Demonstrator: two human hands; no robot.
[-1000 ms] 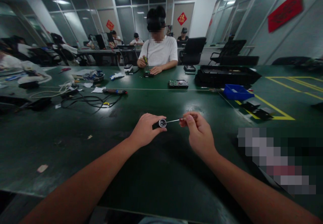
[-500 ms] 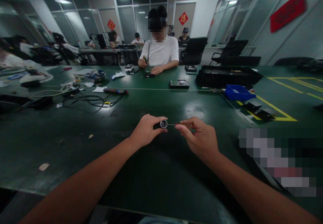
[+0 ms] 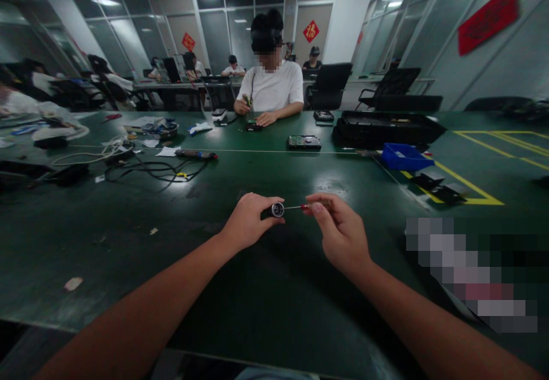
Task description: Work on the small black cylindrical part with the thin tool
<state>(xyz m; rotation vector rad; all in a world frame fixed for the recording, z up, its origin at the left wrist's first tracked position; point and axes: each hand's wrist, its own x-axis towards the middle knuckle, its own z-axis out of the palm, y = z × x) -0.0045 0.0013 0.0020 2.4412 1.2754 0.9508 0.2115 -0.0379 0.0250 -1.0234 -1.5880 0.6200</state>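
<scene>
Fingers and thumb of the left hand (image 3: 246, 220) grip a short black cylinder with a silver-rimmed, hollow end (image 3: 278, 210), which is raised over the dark green tabletop (image 3: 240, 317). Just to the right of the cylinder, the right hand (image 3: 345, 228) pinches a slim screwdriver with a red collar and thin metal shaft (image 3: 304, 206); its shaft points at the cylinder's rim, though whether the tip goes inside cannot be told. Beyond the cylinder and slightly right lies a flat metal box with a green circuit board (image 3: 304, 142). Farther right of the cylinder sit a blue plastic tray (image 3: 405, 157) and, behind that, a long black bin (image 3: 388, 131). Left of the cylinder and beyond it rests a grey, red-tipped pen-shaped tool (image 3: 197, 155) near looped black cable (image 3: 148, 175). Straight past the cylinder, across the tabletop, a co-worker in a white T-shirt (image 3: 277, 86) holds a tool with a yellowish handle (image 3: 247, 101) over a small dark block (image 3: 254, 127).
</scene>
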